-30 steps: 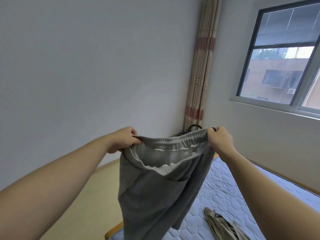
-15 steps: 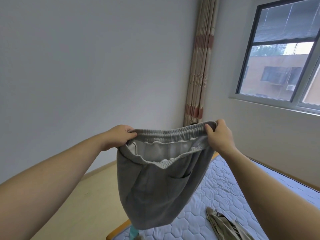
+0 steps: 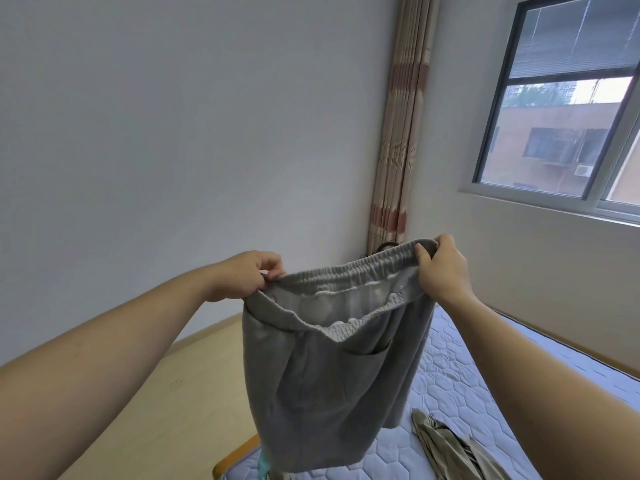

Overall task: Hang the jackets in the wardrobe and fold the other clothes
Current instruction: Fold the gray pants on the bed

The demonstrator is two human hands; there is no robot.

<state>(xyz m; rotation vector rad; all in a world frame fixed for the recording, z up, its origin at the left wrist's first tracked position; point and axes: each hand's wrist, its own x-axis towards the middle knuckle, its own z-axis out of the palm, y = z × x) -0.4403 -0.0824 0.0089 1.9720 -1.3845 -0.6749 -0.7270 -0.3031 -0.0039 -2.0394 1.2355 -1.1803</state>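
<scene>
Grey sweat shorts (image 3: 322, 382) with an elastic waistband hang in the air in front of me, a back pocket facing me. My left hand (image 3: 244, 275) pinches the left end of the waistband. My right hand (image 3: 441, 268) grips the right end, held slightly higher. The waistband is stretched between the two hands and its white inner lining shows. The shorts' lower edge hangs above the corner of the mattress (image 3: 446, 382). A crumpled khaki garment (image 3: 450, 448) lies on the mattress at the lower right.
The bed's wooden frame corner (image 3: 235, 455) shows below the shorts, with a bit of teal cloth (image 3: 264, 467) beside it. A striped curtain (image 3: 401, 133) hangs in the room corner. A window (image 3: 568, 109) is on the right wall. Pale wooden floor (image 3: 166, 403) lies left of the bed.
Both hands lifted the shorts higher, so the hem rose off the bed edge. The right hand went up a little more than the left, tilting the waistband.
</scene>
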